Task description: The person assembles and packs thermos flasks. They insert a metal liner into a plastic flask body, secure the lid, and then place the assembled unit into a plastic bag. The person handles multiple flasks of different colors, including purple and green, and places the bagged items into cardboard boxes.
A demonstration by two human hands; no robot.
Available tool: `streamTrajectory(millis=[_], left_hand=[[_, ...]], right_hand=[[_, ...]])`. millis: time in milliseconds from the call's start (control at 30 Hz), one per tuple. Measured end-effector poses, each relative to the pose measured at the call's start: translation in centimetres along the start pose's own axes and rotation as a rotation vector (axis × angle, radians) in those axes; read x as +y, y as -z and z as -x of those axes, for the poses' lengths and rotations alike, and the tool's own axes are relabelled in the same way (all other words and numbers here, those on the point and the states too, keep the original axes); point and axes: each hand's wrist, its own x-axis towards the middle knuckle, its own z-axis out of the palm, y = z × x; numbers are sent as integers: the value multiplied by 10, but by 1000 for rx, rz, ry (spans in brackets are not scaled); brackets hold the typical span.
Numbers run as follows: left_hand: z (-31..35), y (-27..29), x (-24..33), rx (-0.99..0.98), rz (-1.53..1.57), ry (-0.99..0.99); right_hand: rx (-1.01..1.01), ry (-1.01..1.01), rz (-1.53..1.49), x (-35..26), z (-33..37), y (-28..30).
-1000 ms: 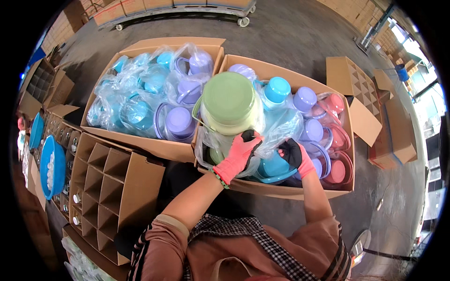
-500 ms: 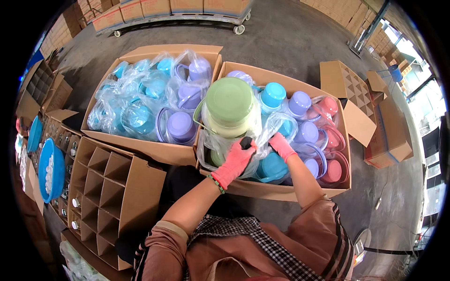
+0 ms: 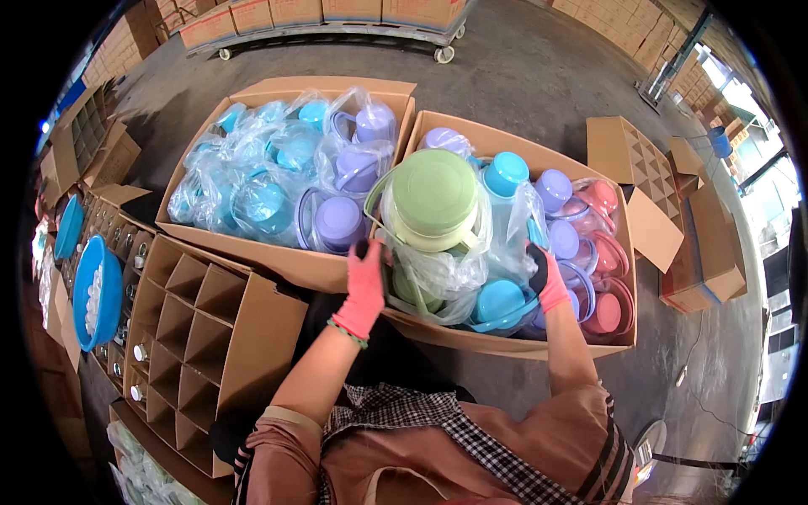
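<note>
A large jug with a pale green lid (image 3: 434, 190) and a carrying handle stands upright in a clear plastic bag (image 3: 454, 268), in the right-hand carton (image 3: 438, 331). My left hand (image 3: 365, 282), in a pink glove with a black palm, is beside the carton's left edge, its fingers apart. On the other side of the jug, my right hand (image 3: 549, 276) is near the bagged blue jugs, palm turned inward and fingers partly hidden. Around them are a blue jug (image 3: 500, 305), purple jugs (image 3: 564, 240) and red jugs (image 3: 603, 313).
At left stands another carton (image 3: 252, 257) of bagged blue and purple jugs. Nearer is a carton with cardboard dividers (image 3: 198, 337), beside a blue basin (image 3: 98, 295) holding white pieces. Divided cartons (image 3: 631, 164) sit at right; a loaded trolley (image 3: 328, 35) is at the back.
My hands, together at the bag in front of the green-lidded jug before, have let go of it and moved apart, left hand leftward and right hand rightward. The view has shifted slightly.
</note>
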Motion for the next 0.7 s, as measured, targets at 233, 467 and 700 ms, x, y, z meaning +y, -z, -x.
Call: streamTrajectory(millis=[233,467,700], left_hand=[[-35,6,16,-145,238,400],[-45,-42,38,-174,139,-141],[20,-68,88,-212,-645,-452]], right_hand=[[-4,-95,149,-36,-37,5],[113,-382,-27,35,-85,47],[235,558,856,-80,16,-71]])
